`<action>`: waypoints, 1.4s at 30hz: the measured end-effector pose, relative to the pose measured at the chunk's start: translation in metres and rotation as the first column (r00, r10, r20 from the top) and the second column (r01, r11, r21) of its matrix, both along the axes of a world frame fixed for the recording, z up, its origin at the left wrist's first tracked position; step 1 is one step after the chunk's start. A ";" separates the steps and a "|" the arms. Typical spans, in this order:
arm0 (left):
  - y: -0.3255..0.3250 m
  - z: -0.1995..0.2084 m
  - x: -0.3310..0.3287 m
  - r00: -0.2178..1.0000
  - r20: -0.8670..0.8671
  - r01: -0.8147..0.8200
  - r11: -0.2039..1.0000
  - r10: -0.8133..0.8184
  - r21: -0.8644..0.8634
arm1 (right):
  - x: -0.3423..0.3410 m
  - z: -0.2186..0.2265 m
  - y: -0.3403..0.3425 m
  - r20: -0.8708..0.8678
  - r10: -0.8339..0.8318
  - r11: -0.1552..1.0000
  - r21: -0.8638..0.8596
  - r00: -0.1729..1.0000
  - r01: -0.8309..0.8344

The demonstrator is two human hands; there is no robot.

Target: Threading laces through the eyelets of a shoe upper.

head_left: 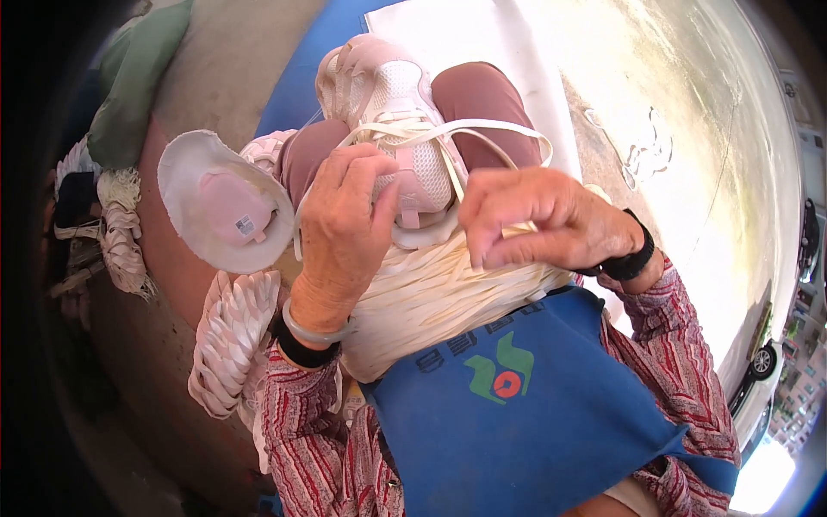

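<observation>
White car [762, 366]: one, partly seen at the right rim. Blue apron [517, 414]: one, across the lap, bearing one green-and-red emblem. Striped sleeves [297, 422]: two, one per forearm. Knees [474, 99] in mauve trousers: two. Pale lace bundle [457, 293]: one, lying across the lap above the apron's edge; strands too many to count. Braided white bundle [233, 345]: one, near the left forearm. Pink-and-white shoe upper [413, 95]: one, between the knees, just beyond the lace bundle, with cream lace [435, 133] across its front and looping toward the right hand. White-edged shoe upper [185, 198]: one, beside the left knee; its pink inner part shows. Bare hands: two. Left hand [345, 207] is over the near left side of the pink-and-white shoe upper, fingers bent, thumb near the index finger; cannot tell whether lace is pinched there. Right hand [538, 215] is just right of that upper, fingers curled, thumb close to them; whether anything is clamped between them cannot be told. Black wristbands [306, 351]: two, one per wrist. Pale bangle [320, 334]: one, left wrist. Small label [245, 226]: one, on the pink inner part.
</observation>
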State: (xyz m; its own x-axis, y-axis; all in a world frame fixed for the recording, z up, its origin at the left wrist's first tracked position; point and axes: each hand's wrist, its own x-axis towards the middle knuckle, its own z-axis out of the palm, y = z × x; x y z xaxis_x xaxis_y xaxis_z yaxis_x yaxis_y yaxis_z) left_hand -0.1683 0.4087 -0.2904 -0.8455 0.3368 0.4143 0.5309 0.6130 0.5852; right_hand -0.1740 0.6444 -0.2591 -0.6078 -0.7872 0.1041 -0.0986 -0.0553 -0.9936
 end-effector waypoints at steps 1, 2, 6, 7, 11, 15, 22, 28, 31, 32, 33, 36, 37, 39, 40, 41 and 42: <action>-0.001 0.000 0.003 0.993 0.096 -0.076 0.997 0.073 0.021 | 0.007 0.006 -0.004 0.011 0.126 0.992 0.007 0.992 -0.126; -0.005 -0.003 0.004 0.992 0.106 -0.077 0.997 0.075 0.012 | 0.012 0.009 -0.009 0.022 0.252 0.968 0.009 0.967 -0.253; -0.006 -0.014 -0.005 0.966 0.210 -0.152 0.988 0.153 -0.018 | 0.017 -0.024 -0.023 -0.205 0.056 0.972 0.236 0.977 -0.006; -0.006 -0.016 -0.005 0.939 0.297 -0.190 0.982 0.174 0.025 | 0.015 -0.030 -0.027 -0.259 -0.060 0.965 0.233 0.964 0.123; -0.006 -0.020 -0.012 0.874 0.457 -0.269 0.948 0.166 0.170 | 0.001 -0.028 -0.045 -0.465 -0.272 0.850 0.296 0.843 0.437; -0.013 -0.019 -0.011 0.802 0.580 -0.308 0.930 0.142 0.199 | -0.020 -0.036 -0.062 -0.664 -0.200 0.683 0.433 0.720 0.589; -0.016 -0.028 -0.008 0.826 0.553 -0.313 0.905 0.110 0.288 | -0.026 -0.045 -0.081 -0.786 -0.092 0.665 0.409 0.611 0.625; -0.014 -0.024 -0.004 0.951 0.281 -0.185 0.965 0.129 0.185 | -0.026 -0.024 -0.066 -0.637 -0.123 0.782 0.410 0.761 0.469; -0.016 -0.013 0.002 0.985 0.132 -0.123 0.990 0.113 0.072 | -0.016 0.003 -0.042 -0.208 0.018 0.935 0.350 0.978 0.057; -0.017 -0.014 0.003 0.984 0.134 -0.130 0.989 0.120 0.070 | -0.011 0.006 -0.038 -0.063 0.068 0.952 0.301 0.996 -0.046; -0.017 -0.013 0.004 0.998 0.050 -0.044 0.999 0.044 0.001 | -0.005 0.004 -0.034 -0.053 0.076 0.963 0.262 0.996 -0.060; -0.021 -0.011 0.005 0.990 -0.095 0.087 0.984 -0.103 -0.157 | -0.004 0.003 -0.028 0.020 0.182 0.948 0.261 0.983 -0.181; -0.021 -0.010 0.006 0.973 -0.161 0.122 0.964 -0.163 -0.238 | -0.002 -0.003 -0.027 -0.029 0.186 0.952 0.253 0.982 -0.173; -0.019 0.001 0.011 0.961 -0.090 0.226 0.928 -0.263 -0.297 | -0.001 -0.006 -0.021 -0.044 0.092 0.961 0.265 0.995 -0.078; -0.018 0.006 0.015 0.939 -0.018 0.316 0.883 -0.343 -0.347 | -0.002 -0.007 -0.017 -0.063 0.012 0.961 0.278 0.998 0.006; -0.011 0.005 0.024 0.905 0.025 0.414 0.862 -0.426 -0.292 | -0.003 -0.006 -0.010 0.023 -0.057 0.963 0.266 0.998 0.048; -0.008 0.005 0.034 0.908 0.034 0.408 0.864 -0.417 -0.296 | -0.005 -0.002 -0.006 0.030 -0.047 0.965 0.260 0.998 0.038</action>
State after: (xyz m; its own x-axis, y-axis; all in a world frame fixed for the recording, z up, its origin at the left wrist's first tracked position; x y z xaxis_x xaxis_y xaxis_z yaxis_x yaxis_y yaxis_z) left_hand -0.1345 0.4007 -0.2850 -0.5916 0.7605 0.2675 0.7872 0.4734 0.3952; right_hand -0.1792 0.6381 -0.2608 -0.6408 -0.7579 -0.1221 -0.0598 0.2079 -0.9763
